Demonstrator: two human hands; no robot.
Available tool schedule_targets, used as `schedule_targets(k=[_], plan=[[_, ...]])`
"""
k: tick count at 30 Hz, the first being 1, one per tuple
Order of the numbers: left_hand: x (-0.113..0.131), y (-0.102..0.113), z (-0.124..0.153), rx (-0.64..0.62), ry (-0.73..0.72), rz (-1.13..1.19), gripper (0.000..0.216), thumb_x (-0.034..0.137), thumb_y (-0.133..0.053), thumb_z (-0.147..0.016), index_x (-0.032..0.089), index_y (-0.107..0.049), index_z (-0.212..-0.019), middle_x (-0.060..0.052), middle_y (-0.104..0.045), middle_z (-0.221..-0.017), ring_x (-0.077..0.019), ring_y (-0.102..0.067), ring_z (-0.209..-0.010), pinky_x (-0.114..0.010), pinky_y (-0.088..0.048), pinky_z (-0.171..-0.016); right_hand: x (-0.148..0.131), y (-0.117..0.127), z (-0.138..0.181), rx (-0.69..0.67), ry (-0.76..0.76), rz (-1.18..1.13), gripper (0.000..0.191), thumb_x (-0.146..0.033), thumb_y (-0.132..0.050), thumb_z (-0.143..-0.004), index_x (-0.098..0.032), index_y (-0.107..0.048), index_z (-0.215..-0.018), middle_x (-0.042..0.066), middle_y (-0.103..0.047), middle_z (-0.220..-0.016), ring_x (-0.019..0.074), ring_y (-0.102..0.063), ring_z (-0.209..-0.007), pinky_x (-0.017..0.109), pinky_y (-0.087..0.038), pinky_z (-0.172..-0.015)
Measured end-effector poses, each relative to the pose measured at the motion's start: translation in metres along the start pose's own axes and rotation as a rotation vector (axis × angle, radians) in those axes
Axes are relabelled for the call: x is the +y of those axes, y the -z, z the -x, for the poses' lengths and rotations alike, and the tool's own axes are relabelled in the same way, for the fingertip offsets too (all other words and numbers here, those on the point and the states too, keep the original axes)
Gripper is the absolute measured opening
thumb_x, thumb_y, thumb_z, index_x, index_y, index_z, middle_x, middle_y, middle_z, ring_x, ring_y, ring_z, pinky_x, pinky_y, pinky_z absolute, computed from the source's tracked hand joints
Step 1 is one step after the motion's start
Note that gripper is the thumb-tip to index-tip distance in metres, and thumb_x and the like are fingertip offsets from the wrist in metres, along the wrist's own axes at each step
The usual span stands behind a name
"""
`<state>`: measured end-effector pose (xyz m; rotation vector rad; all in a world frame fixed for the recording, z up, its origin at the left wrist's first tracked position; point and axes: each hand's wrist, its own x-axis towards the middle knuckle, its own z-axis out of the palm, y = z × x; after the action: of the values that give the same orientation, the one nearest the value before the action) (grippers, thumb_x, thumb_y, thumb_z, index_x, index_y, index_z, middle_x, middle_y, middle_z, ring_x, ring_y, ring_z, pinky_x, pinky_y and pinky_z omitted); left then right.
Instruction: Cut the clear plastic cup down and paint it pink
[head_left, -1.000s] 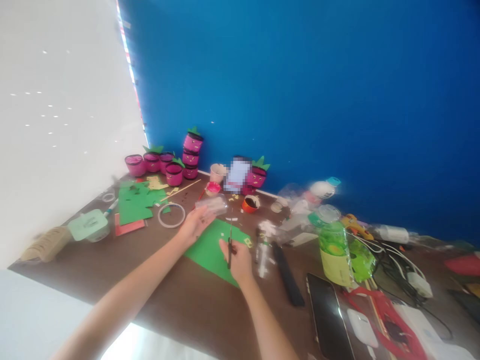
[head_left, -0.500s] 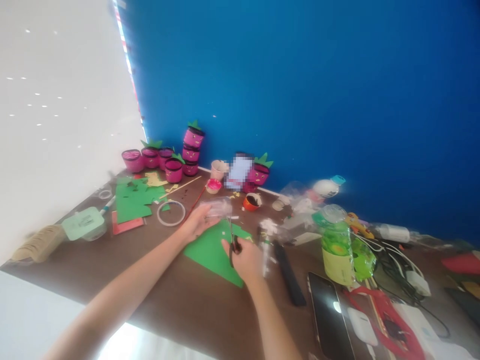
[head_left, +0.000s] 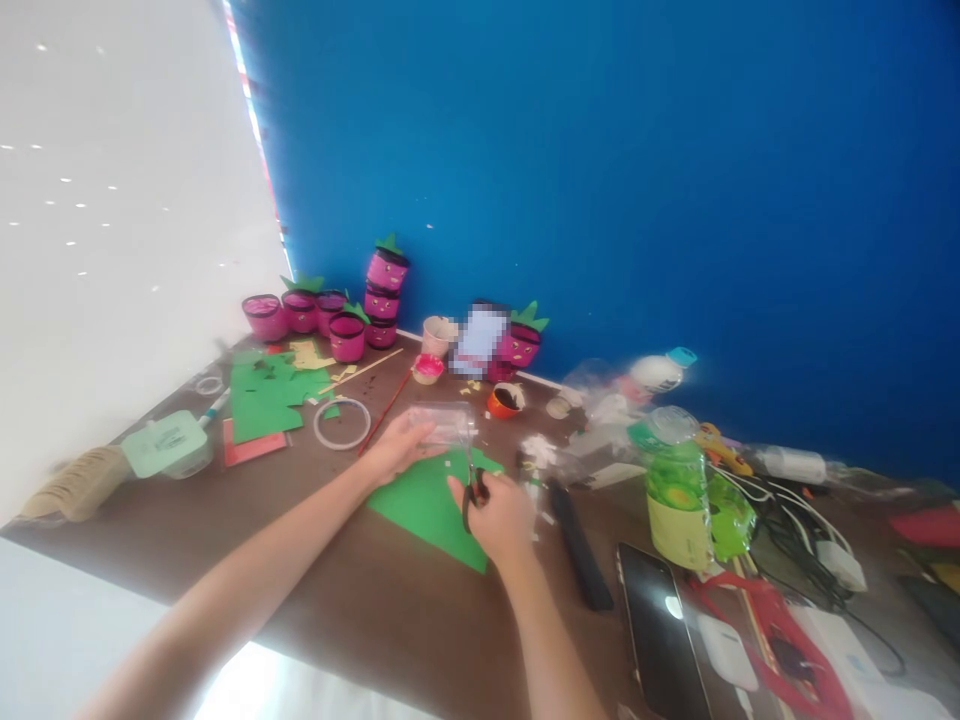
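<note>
My right hand (head_left: pixel 499 515) grips black-handled scissors (head_left: pixel 472 480), blades pointing away over a green paper sheet (head_left: pixel 427 505) that lies on the brown table (head_left: pixel 375 600). My left hand (head_left: pixel 397 445) rests at the sheet's far left edge, fingers curled on a clear plastic piece (head_left: pixel 442 422). Small yellow and white scraps lie on the green sheet beside the blades.
Pink strawberry-faced cups (head_left: pixel 379 300) line the blue wall. Green paper cutouts (head_left: pixel 262 395), a tape ring (head_left: pixel 342 423) and a lidded tub (head_left: pixel 161 445) lie to the left. A green bottle (head_left: pixel 675 490), a phone (head_left: pixel 664 630), a black bar (head_left: pixel 577 545) and cables (head_left: pixel 795 530) crowd the right.
My right hand and the scissors have shifted slightly right and forward along the green sheet. My left hand has taken hold of the clear plastic piece more fully.
</note>
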<state>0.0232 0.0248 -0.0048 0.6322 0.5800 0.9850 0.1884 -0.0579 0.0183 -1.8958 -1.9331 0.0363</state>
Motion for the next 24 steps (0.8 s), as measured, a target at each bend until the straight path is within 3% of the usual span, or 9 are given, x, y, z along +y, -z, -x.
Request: schedule_targets(k=[9,15,24], plan=[[0.001,-0.004,-0.001,0.204,-0.151,0.041,0.039,0.029,-0.071,-0.067,0.015,-0.053,-0.098,-0.009,-0.065,-0.100,-0.0211,-0.064,-0.089,-0.047,-0.045,-0.090,0.008,-0.003,0.000,-0.327,-0.189,-0.455,0.048,-0.060,-0.049,-0.074,-0.019,-0.040,-0.049,-0.005,-0.035,-0.046,0.0086,-0.028,-0.045,0.022,-0.020,-0.044],[0.004,0.001,-0.004,0.236,-0.176,0.093,0.041,0.036,-0.066,-0.072,0.015,-0.056,-0.106,-0.013,-0.061,-0.114,-0.0259,-0.060,-0.102,-0.043,-0.045,-0.091,0.013,-0.007,0.000,-0.480,-0.216,-0.692,0.051,-0.060,-0.047,-0.075,-0.018,-0.038,-0.046,-0.005,-0.032,-0.043,0.0067,-0.026,-0.042,0.022,-0.019,-0.043],[0.004,-0.002,-0.003,0.249,-0.144,0.057,0.042,0.036,-0.069,-0.069,0.015,-0.056,-0.103,-0.013,-0.061,-0.113,-0.0275,-0.059,-0.104,-0.045,-0.046,-0.089,0.010,-0.001,-0.003,-0.535,-0.178,-0.748,0.051,-0.057,-0.045,-0.078,-0.018,-0.036,-0.046,-0.005,-0.031,-0.043,0.0066,-0.027,-0.043,0.023,-0.018,-0.045]])
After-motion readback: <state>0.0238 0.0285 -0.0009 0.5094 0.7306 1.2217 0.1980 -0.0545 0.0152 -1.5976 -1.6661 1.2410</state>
